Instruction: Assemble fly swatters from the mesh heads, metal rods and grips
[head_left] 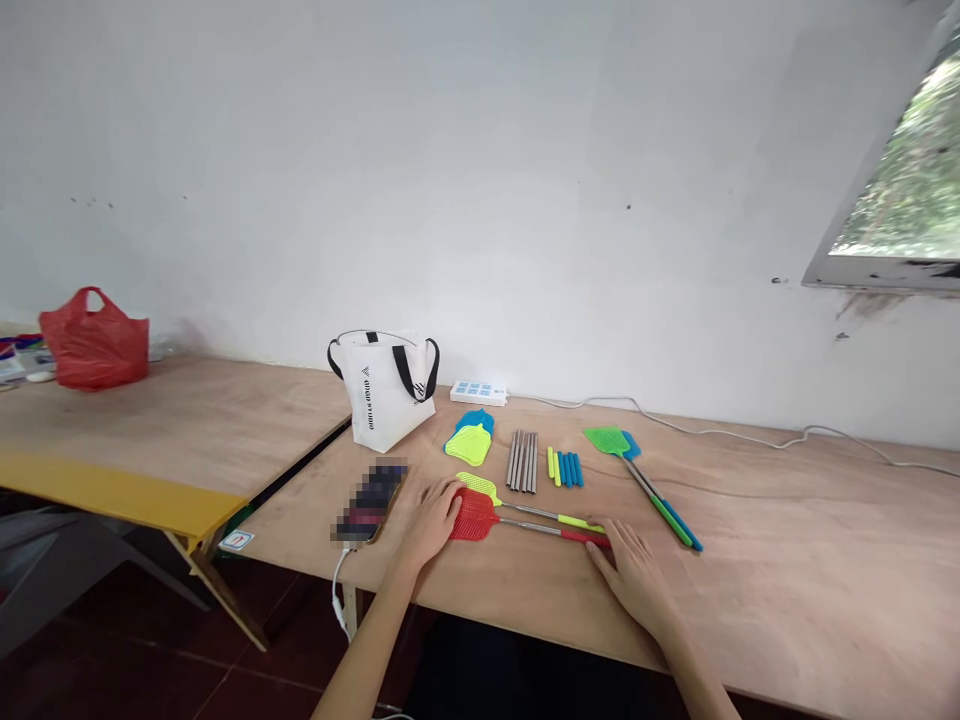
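A red fly swatter (474, 516) and a yellow fly swatter (480, 486) lie side by side on the wooden table, heads to the left. My left hand (431, 522) rests at the left edge of their heads, fingers extended and touching the red one. At the other end, my right hand (632, 565) lies flat over the tips of the red and yellow handles, fingers stretched out. Behind them are loose swatter heads in yellow (470, 444) and blue (475, 418), several metal tubes (522, 462), two yellow grips (553, 466) and several blue grips (571, 469).
Green (606, 440) and blue swatters lie together at the right. A phone (375, 503) on a white cable lies left of my left hand. Behind stand a white bag (386, 400) and a power strip (478, 392). A red plastic bag (97, 345) sits on the left table.
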